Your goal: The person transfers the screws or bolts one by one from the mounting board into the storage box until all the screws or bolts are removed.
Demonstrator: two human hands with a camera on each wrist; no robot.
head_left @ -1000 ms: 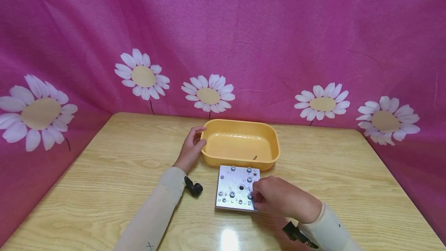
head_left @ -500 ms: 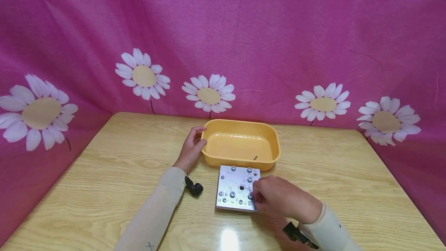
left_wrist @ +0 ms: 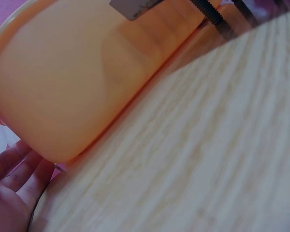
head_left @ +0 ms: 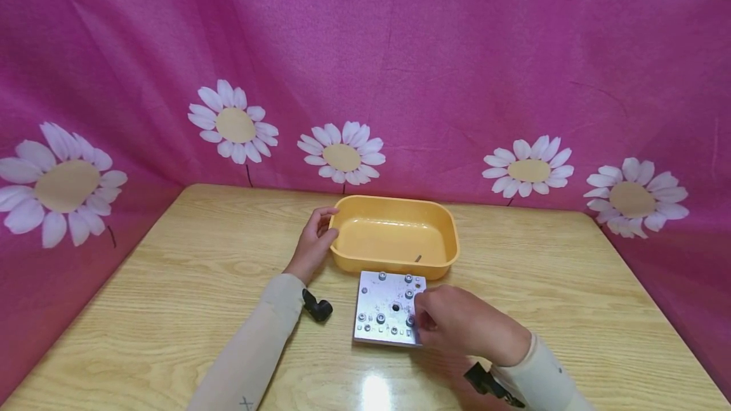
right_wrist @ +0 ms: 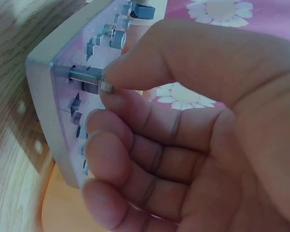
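The right hand is over the right edge of a silver metal plate that carries several bolts. In the right wrist view, the thumb and index finger pinch the head of a bolt, whose threaded shaft stands at a hole in the plate; the other fingers are curled. The left hand touches the left end of a yellow tray, thumb and fingers at its rim. In the left wrist view the fingers of the left hand lie against the corner of the tray.
A small dark metal piece lies inside the tray, near its front right. The plate lies directly in front of the tray on the wooden table. Behind the table hangs a pink cloth with white flowers.
The right hand has shifted very slightly at the plate's right edge, still in its pinch. The left hand, tray and plate look unchanged.
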